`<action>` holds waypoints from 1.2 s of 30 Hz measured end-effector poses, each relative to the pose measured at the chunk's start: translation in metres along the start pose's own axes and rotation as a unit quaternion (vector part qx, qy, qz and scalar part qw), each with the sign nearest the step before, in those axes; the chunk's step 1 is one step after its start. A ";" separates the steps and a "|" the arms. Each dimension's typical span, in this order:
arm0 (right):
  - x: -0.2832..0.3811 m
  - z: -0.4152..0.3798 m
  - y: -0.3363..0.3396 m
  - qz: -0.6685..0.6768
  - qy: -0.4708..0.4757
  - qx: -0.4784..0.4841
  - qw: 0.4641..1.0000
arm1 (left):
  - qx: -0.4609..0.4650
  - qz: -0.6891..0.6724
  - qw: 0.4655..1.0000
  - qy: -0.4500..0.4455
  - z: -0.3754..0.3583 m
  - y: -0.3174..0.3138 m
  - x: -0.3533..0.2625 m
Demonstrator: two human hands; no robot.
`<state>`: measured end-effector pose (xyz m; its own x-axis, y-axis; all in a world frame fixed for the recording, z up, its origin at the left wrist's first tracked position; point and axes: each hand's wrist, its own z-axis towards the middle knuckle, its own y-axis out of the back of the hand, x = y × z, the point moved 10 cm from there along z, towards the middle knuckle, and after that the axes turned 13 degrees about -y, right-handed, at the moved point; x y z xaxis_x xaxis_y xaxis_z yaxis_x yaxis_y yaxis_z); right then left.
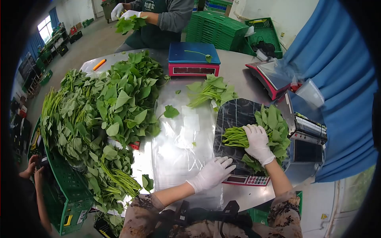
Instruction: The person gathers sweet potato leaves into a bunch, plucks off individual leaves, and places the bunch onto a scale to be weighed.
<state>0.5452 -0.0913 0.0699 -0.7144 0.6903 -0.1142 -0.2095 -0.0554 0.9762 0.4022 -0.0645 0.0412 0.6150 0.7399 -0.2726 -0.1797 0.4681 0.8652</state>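
My right hand (pixel 258 144), in a white glove, is closed over a bunch of leafy greens (pixel 277 123) lying on a scale. The bunch's cut green stems (pixel 235 137) point left and its broad leaves spread to the right. Under it is the scale's dark marble-patterned top (pixel 234 113), with a red-edged keypad panel (pixel 258 181) on the near side. My left hand (pixel 212 174), also gloved, lies with fingers stretched out at the near left corner of this scale, holding nothing. Just beyond the scale rests another small bunch of greens (pixel 212 91).
A large heap of leafy greens (pixel 115 99) covers the table's left side, beside a green crate (pixel 69 182). At the back stands a blue-topped scale (pixel 193 53); another scale (pixel 270 77) is at the right. Across the table, a person's gloved hands (pixel 129 14) hold leaves.
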 end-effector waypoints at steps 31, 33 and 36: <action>-0.017 0.018 -0.014 0.068 -0.037 0.026 0.997 | -0.014 0.281 0.958 -0.050 0.075 0.042 0.081; -0.019 0.017 -0.015 0.075 -0.025 0.004 0.997 | 0.013 0.307 0.949 -0.067 0.080 0.038 0.085; -0.020 0.018 -0.018 0.066 -0.024 -0.001 0.998 | 0.029 0.325 0.940 -0.100 0.087 0.032 0.083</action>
<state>0.5747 -0.0912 0.0578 -0.7037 0.7101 0.0250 -0.1172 -0.1507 0.9816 0.5144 -0.0298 0.0830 0.5233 0.7520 0.4008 -0.5289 -0.0821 0.8447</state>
